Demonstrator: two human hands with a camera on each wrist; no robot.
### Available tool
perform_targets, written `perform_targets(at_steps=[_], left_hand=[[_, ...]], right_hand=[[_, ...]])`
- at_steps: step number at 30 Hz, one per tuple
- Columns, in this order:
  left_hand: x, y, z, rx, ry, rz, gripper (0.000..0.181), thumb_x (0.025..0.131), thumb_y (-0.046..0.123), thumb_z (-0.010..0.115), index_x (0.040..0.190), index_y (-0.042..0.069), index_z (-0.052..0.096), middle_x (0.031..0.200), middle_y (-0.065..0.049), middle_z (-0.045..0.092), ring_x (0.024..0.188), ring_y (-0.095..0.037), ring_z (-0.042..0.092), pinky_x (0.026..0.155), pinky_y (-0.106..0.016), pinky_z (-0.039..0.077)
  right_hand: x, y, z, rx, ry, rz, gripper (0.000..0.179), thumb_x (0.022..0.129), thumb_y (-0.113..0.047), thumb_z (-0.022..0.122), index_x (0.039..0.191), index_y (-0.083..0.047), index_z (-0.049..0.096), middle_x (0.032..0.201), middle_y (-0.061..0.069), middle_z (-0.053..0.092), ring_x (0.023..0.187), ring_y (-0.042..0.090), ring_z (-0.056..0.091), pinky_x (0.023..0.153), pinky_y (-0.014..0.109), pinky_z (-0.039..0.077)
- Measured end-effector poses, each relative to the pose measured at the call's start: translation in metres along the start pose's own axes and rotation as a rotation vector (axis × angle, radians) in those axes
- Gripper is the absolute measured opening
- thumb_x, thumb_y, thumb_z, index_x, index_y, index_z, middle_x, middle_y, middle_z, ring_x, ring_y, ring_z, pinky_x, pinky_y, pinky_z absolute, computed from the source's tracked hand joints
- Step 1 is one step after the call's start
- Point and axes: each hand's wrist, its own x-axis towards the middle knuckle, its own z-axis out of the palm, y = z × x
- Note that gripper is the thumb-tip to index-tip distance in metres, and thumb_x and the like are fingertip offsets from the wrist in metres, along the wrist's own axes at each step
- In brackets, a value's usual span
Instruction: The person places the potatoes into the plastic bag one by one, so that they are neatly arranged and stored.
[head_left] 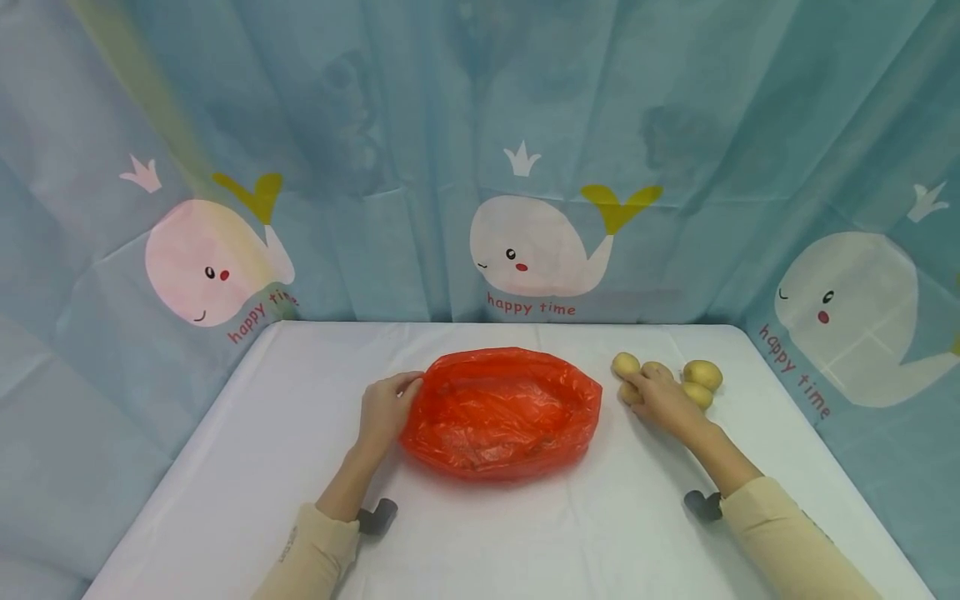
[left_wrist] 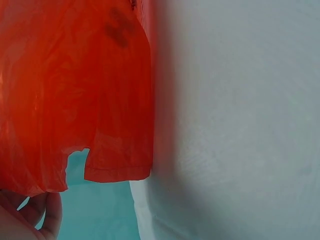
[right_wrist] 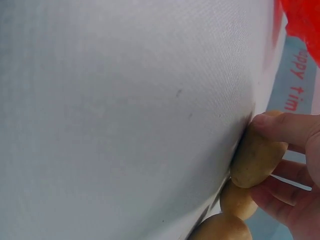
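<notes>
The right hand pinches a potato beside other potatoes; the left hand seemingly pinches the red plastic bag.

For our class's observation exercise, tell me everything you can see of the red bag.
The red bag looks like thin, glossy, crinkled plastic. It rests on the white table, its wide mouth open upward. The left wrist view shows a notch in one edge and dark marks on its surface. The left hand holds its rim at the left; the potatoes lie to its right, apart from it.
</notes>
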Motion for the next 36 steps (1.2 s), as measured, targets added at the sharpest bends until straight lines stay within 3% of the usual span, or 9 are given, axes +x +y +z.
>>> perform_targets(at_steps=[14,23,29,36], left_hand=[[0.0,0.004,0.0,0.009,0.006,0.003,0.028,0.097,0.021,0.06,0.119,0.006,0.07,0.115,-0.014,0.072,0.115,-0.033,0.064,0.097,-0.046,0.053],[0.001,0.003,-0.001,0.0,0.01,0.023,0.027,0.097,0.02,0.061,0.118,0.005,0.07,0.115,-0.014,0.072,0.116,-0.033,0.064,0.098,-0.046,0.052],[0.0,0.002,-0.001,-0.005,0.002,0.016,0.028,0.097,0.02,0.06,0.118,0.005,0.07,0.116,-0.014,0.072,0.116,-0.033,0.064,0.098,-0.047,0.052],[-0.002,0.001,-0.001,-0.005,0.005,0.027,0.027,0.097,0.019,0.061,0.117,0.005,0.07,0.115,-0.014,0.072,0.115,-0.033,0.065,0.097,-0.047,0.052]], right_hand=[[-0.001,0.003,-0.003,0.005,0.031,-0.024,0.038,0.073,-0.001,0.077,0.11,0.005,0.066,0.096,0.014,0.059,0.094,0.03,0.053,0.085,0.046,0.051],[-0.001,0.001,-0.009,0.01,0.036,-0.044,0.03,0.079,-0.006,0.076,0.106,0.003,0.066,0.089,0.009,0.056,0.082,0.021,0.05,0.072,0.036,0.049],[-0.002,-0.001,-0.016,0.043,0.012,-0.022,0.04,0.08,-0.008,0.076,0.115,0.006,0.063,0.1,0.017,0.063,0.089,0.029,0.059,0.081,0.045,0.055],[-0.005,-0.004,-0.025,0.103,-0.029,0.038,0.049,0.085,-0.014,0.072,0.126,0.008,0.056,0.119,0.027,0.061,0.111,0.044,0.058,0.095,0.056,0.05]])
